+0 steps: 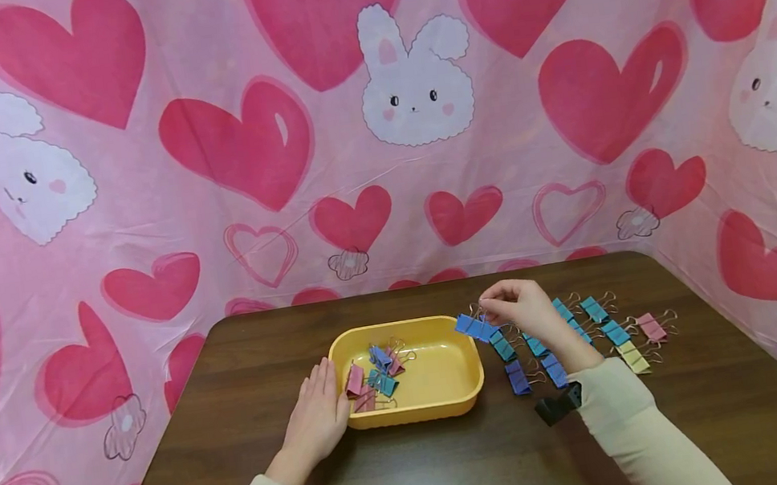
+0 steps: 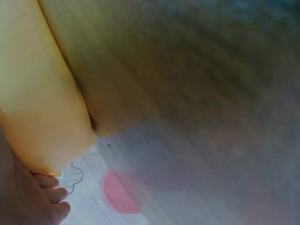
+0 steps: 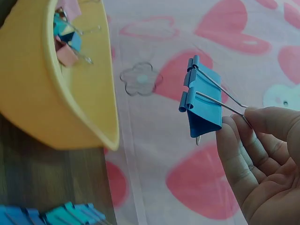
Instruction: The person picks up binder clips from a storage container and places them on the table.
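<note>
My right hand (image 1: 524, 308) pinches a blue binder clip (image 1: 475, 327) by its wire handle, above the table near the tray's far right corner. In the right wrist view the clip (image 3: 205, 98) hangs between thumb and fingers, its handle held at the tip. My left hand (image 1: 317, 415) lies with straight fingers along the left side of the yellow tray (image 1: 417, 414). In the left wrist view the fingertips (image 2: 57, 194) show beside the tray's wall (image 2: 42, 79). Pink, blue and teal binder clips (image 1: 382, 383) lie loosely in the tray's left part.
To the tray's right, several binder clips lie in rows on the brown table (image 1: 417, 473), among them a purple clip (image 1: 517, 378), a teal clip (image 1: 616, 332), a yellow clip (image 1: 634, 356) and a pink clip (image 1: 651, 327). A pink heart-printed cloth (image 1: 386, 218) hangs behind the table.
</note>
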The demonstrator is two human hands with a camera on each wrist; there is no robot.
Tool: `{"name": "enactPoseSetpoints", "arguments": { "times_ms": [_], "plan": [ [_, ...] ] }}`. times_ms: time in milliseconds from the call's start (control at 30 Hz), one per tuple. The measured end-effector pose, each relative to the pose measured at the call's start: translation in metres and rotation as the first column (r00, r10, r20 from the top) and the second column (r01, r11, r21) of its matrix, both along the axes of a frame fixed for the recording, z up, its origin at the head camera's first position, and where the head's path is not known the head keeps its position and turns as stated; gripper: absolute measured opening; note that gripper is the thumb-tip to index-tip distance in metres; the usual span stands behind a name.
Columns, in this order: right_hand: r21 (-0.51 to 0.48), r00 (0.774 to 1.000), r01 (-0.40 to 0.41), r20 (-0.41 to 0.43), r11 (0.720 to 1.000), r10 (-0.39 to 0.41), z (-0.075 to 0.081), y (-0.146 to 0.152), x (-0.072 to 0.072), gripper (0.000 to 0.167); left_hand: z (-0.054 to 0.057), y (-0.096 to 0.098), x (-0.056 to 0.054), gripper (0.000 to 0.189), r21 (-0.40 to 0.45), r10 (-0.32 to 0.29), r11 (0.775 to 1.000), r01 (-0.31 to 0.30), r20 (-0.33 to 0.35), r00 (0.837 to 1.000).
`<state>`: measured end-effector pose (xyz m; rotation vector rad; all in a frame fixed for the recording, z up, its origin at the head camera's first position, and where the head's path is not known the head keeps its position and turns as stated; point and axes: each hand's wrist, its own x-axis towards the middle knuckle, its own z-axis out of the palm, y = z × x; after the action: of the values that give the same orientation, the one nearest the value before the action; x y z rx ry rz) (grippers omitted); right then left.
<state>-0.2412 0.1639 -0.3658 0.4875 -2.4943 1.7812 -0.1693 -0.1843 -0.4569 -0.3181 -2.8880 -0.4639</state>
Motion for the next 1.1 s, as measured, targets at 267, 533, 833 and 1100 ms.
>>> {"name": "enactPoseSetpoints", "arguments": {
  "times_ms": [267,533,833,1100],
  "plan": [
    [0.008,0.996,0.086,-0.031,0.996,-0.085,0.005,0.032,0.004,0.027,0.000,0.000,0.000,0.060,-0.006,0.001,1.000,-0.001,0.009,1.000],
    [0.001,0.984,0.170,-0.056,0.985,-0.170,0.007,0.065,0.004,0.033,-0.001,0.000,-0.001,0.062,-0.012,0.001,1.000,-0.001,0.019,1.000],
    [-0.074,0.963,0.263,-0.047,0.962,-0.267,0.006,0.105,0.007,0.038,0.000,0.000,0.000,0.061,-0.003,-0.003,1.000,0.003,0.014,1.000],
    [-0.289,0.956,0.276,-0.021,0.917,-0.294,-0.040,0.175,-0.023,0.020,0.000,0.000,0.000,0.060,0.003,-0.003,1.000,0.003,0.007,1.000]
  ]
}}
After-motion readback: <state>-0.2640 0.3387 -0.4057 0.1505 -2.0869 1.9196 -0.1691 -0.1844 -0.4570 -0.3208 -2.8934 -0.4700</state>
